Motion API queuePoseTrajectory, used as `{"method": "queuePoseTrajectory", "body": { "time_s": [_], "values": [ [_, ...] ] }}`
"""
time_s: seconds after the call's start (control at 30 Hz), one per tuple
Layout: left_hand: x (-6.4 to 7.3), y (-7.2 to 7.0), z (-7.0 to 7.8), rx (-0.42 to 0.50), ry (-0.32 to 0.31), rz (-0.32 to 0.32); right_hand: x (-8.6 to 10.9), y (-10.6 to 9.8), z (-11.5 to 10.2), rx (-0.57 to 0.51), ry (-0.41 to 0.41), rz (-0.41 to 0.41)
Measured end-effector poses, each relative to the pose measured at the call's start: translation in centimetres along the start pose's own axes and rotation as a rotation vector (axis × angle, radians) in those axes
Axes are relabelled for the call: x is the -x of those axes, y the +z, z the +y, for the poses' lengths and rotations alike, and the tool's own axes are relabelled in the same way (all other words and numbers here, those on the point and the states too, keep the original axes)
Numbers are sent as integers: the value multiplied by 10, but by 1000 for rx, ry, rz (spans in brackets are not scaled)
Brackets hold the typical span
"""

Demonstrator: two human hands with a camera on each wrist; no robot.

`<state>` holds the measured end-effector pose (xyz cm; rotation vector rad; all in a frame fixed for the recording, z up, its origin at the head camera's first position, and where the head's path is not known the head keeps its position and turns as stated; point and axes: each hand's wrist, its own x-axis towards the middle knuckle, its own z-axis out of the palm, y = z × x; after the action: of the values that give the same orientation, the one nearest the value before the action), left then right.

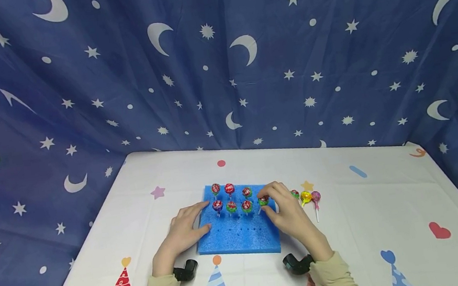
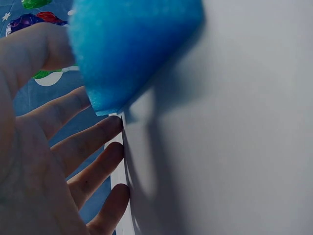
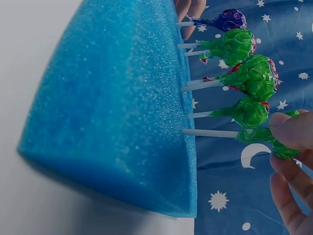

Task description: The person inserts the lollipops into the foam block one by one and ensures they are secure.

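Though lollipop [image 1: 263, 202] near edge [image 1: 279, 242], foam [image 1: 237, 240] roomy.

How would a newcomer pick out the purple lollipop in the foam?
On the white table, find the blue foam block between the left hand and right hand. Its nearer row of lollipops ends, beside the left hand, in the purple lollipop. Its purple-blue wrapper stands out from green and red neighbours.

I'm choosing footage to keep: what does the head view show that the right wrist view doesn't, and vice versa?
Only the head view: the yellow lollipop and pink lollipop lying beside the blue foam block, and the black wrist devices.
Only the right wrist view: the twisted wrapper ends clearly, close up.
Both: that block, the right hand pinching a green-wrapped lollipop, at least part of the left hand, and the starry curtain.
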<state>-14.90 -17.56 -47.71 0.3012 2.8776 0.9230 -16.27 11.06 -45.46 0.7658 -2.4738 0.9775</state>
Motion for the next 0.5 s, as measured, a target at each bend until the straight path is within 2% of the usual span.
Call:
{"method": "queuePoseTrajectory", "body": {
  "time_s": [0.5],
  "values": [
    [1, 0, 1, 4, 8, 9, 1, 0, -2, 5, -19, -43]
  ]
}}
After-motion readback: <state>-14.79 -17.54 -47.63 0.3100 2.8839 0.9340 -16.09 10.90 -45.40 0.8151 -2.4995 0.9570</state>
